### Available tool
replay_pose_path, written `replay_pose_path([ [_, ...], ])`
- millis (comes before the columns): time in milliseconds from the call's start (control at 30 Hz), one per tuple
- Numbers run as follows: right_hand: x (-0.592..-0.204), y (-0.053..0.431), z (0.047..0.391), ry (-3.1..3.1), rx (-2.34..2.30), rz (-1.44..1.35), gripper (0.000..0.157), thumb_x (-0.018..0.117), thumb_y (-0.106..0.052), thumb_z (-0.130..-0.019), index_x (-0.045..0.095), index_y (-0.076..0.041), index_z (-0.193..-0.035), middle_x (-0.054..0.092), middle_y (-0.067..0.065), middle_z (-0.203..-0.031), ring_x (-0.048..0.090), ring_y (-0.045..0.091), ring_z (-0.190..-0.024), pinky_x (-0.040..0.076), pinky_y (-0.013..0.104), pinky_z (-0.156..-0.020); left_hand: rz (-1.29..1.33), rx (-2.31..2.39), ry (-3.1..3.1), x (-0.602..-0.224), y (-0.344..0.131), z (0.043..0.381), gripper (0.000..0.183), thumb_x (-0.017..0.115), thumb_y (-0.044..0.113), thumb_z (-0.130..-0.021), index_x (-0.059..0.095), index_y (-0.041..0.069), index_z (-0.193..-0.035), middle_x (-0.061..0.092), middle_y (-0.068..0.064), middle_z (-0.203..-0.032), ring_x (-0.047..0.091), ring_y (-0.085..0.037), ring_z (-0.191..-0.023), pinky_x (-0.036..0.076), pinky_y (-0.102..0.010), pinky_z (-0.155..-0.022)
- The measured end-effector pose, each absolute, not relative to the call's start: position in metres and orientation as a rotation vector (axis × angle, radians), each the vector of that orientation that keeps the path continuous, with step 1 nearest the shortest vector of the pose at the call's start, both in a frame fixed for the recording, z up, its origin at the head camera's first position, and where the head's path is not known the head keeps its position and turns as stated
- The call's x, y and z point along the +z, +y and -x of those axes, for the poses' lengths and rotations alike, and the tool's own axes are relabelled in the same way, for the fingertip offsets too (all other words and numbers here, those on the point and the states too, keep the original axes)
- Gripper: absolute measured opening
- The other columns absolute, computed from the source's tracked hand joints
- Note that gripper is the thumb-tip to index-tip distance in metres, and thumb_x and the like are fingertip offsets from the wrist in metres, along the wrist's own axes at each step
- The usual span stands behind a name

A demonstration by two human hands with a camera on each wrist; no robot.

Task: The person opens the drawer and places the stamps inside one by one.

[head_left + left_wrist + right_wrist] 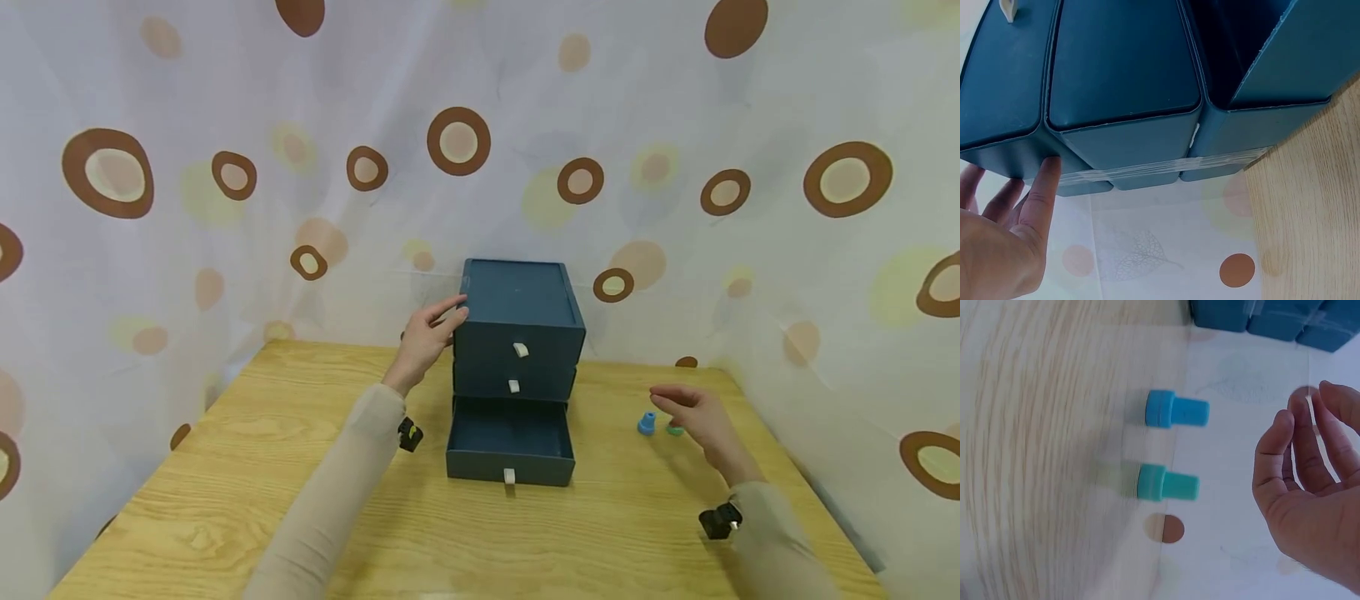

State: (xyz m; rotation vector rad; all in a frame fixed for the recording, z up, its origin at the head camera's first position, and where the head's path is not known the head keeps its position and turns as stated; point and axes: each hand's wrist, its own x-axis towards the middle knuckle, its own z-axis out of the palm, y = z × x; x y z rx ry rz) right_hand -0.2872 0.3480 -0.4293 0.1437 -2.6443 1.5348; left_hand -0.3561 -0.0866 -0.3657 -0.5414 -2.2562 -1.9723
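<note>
A dark blue desktop cabinet (517, 293) has three stacked drawers with white pull tabs. Its bottom drawer (480, 464) is pulled out, and nothing shows inside. My left hand (422, 343) rests against the cabinet's left side near the top, fingers extended; the thumb touches the side wall in the left wrist view. To the cabinet's right, a small blue stamp-shaped piece (1175, 409) and a matching green one (1167, 483) stand upright on their wide bases. My right hand (701, 421) hovers above them, fingers loosely bent and holding nothing.
The cabinet stands toward the back of a wooden table (225, 492). Clear tape (1166, 166) runs along its side across the drawer units. Behind the table hangs a white curtain (420, 67) patterned with brown rings. A small black device (720, 521) is strapped to each wrist.
</note>
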Motion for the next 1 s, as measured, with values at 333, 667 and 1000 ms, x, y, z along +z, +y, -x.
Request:
replay_pose_path([
  [333,-0.436,0.381,0.288,-2.615,1.574,-0.087,0.053,0.06,-0.038,-0.098,0.057,0.001,-0.134,0.058,-0.034,-0.1,0.056,-0.014,-0.092,0.055,0.023,-0.079,0.542,-1.974,-2.267,-0.365,-0.085,0.354,0.045,0.056,0.04,-0.1,0.053,0.026,-0.142,0.043,-0.002,-0.152,0.048,-0.025,-0.135,0.046,-0.048,-0.105],
  [667,-0.442,0.398,0.294,-2.647,1.506,-0.162,0.052,0.063,-0.027,-0.097,0.052,0.006,-0.136,0.057,-0.034,-0.102,0.057,-0.012,-0.092,0.054,0.023,-0.08,0.53,-1.964,-2.256,-0.364,-0.083,0.354,0.044,0.056,0.039,-0.1,0.054,0.025,-0.142,0.044,-0.002,-0.151,0.05,-0.025,-0.133,0.047,-0.048,-0.104],
  [1000,-0.451,0.407,0.297,-2.773,1.535,-0.214,0.057,0.061,-0.022,-0.099,0.042,0.009,-0.143,0.048,0.026,-0.142,0.052,-0.014,-0.098,0.053,0.024,-0.087,0.52,-1.975,-2.248,-0.364,-0.085,0.354,0.044,0.057,0.039,-0.1,0.054,0.025,-0.141,0.045,-0.001,-0.151,0.05,-0.025,-0.133,0.046,-0.048,-0.104],
])
